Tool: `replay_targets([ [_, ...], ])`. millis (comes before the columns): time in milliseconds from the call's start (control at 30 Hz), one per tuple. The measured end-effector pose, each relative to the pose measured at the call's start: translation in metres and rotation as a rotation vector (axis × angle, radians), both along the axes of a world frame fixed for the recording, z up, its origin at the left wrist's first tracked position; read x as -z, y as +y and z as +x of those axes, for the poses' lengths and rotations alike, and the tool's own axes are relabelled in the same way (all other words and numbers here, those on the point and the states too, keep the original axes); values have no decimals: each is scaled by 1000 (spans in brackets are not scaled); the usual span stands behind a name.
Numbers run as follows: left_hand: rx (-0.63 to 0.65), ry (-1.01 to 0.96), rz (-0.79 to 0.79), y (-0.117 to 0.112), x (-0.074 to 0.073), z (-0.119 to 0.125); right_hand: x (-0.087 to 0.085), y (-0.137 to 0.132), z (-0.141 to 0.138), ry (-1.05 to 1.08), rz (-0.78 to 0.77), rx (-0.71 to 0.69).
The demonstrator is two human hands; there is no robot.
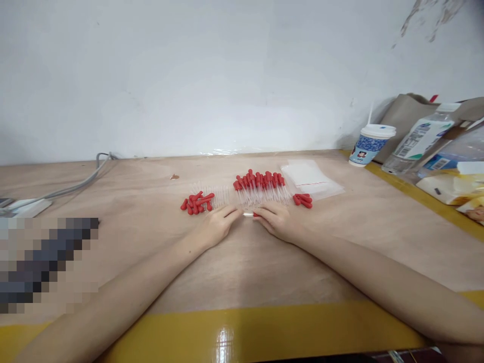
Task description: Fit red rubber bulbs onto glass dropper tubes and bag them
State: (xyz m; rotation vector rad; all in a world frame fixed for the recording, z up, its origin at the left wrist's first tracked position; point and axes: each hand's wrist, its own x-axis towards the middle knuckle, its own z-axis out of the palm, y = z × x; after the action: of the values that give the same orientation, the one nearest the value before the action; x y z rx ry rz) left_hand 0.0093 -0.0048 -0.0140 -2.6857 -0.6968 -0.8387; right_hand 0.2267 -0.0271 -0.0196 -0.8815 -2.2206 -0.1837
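Note:
Between my two hands a clear dropper tube (248,215) lies level, with a red rubber bulb (256,215) at its right end. My left hand (219,224) is closed round the tube's left end, and my right hand (278,219) pinches the bulb end. Whether the bulb is seated on the tube is hidden by the fingers. Just beyond my hands is a row of droppers with red bulbs fitted (260,180). Loose red bulbs (195,202) are heaped beside my left hand, near bare clear tubes (221,195). Several more red bulbs (303,200) lie beyond my right hand.
Clear plastic bags (312,179) lie at the back right. A paper cup with a straw (369,146), a plastic bottle (421,138) and packages stand at the far right. A grey cable (81,182) and a blurred-out dark object (45,267) are on the left.

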Motion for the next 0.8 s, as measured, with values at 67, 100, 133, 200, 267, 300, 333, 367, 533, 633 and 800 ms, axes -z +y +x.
replay_targets([
  [67, -13, -102, -41, -1, 0, 1, -3, 1, 3, 94, -33, -13],
  [100, -13, -145, -69, -1, 0, 1, -4, 2, 4, 140, -56, -27],
  [133, -12, -172, -93, 0, 0, 1, -4, 3, 6, 177, -78, -45],
  [200, -8, -186, -129, 0, 0, 0, -4, 4, 8, 211, -119, -87],
  [267, -2, -179, -154, 1, 1, -1, -3, 5, 9, 226, -149, -112],
  [300, 1, -179, -161, 1, 2, -1, -3, 5, 9, 231, -160, -115],
  [333, 7, -182, -163, 2, 2, -1, -3, 5, 8, 229, -167, -114],
  [367, 14, -183, -160, 2, 3, -2, -3, 5, 8, 219, -168, -111],
  [533, 62, -178, -131, 3, 5, -1, -4, 4, 6, 148, -143, -110],
  [633, 74, -175, -134, 2, 3, -1, -3, 5, 6, 126, -138, -131],
  [800, 87, -168, -138, 2, 2, 1, -4, 3, 3, 77, -137, -116],
])
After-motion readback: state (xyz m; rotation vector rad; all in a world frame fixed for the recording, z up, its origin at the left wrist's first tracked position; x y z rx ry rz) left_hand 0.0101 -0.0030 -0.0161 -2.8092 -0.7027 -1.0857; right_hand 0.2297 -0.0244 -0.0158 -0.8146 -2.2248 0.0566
